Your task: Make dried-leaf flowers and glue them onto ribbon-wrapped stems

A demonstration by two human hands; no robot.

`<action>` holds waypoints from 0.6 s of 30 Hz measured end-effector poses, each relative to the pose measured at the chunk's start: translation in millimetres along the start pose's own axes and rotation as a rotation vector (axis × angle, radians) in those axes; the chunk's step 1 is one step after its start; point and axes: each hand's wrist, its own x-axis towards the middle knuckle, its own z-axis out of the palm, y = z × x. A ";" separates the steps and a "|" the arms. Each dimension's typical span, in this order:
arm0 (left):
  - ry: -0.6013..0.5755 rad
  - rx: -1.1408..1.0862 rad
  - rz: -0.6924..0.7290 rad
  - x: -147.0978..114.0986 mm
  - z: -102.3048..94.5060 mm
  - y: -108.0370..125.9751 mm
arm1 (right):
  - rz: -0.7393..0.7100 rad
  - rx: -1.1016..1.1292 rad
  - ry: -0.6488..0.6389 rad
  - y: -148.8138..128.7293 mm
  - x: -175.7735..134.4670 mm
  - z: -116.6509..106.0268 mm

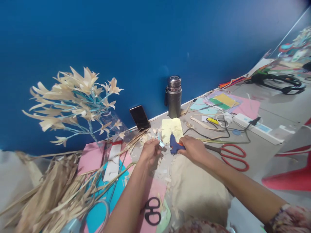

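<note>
My right hand (193,147) is wrapped around a small blue hot glue gun (173,144), whose nozzle points up and away from me. A yellow paper sheet (170,124) lies just behind the nozzle. To its left, my left hand (151,150) pinches a small pale flower (156,131) with a light blue strip (161,144) at its base. The glue gun and the flower are apart. Part of the flower is hidden by the fingers. Large red-handled scissors (234,157) lie beside my right forearm, and black-handled scissors (153,210) lie near my left forearm.
A bunch of similar pale flowers (82,106) stands at left against the blue wall. A phone (140,118) leans there, beside a metal flask (174,97). Dried husks (55,191) cover the left front. A power strip (257,128) and cords lie right. Beige cloth (199,191) is nearest me.
</note>
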 end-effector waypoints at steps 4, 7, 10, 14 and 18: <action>0.023 0.008 0.009 1.1 0.0 -1.7 | -0.029 0.019 -0.019 3.8 0.5 1.8; 0.033 0.019 0.013 1.0 1.2 -1.8 | -0.060 0.123 0.040 10.1 -0.4 3.7; 0.029 0.031 0.008 0.9 1.6 -2.5 | -0.019 0.380 0.126 21.3 0.0 5.5; 0.023 0.044 0.012 1.9 2.0 -3.9 | 0.074 0.822 0.226 38.9 6.0 9.0; 0.018 0.052 0.018 2.6 3.9 -4.3 | 0.092 1.209 0.246 47.1 12.8 12.9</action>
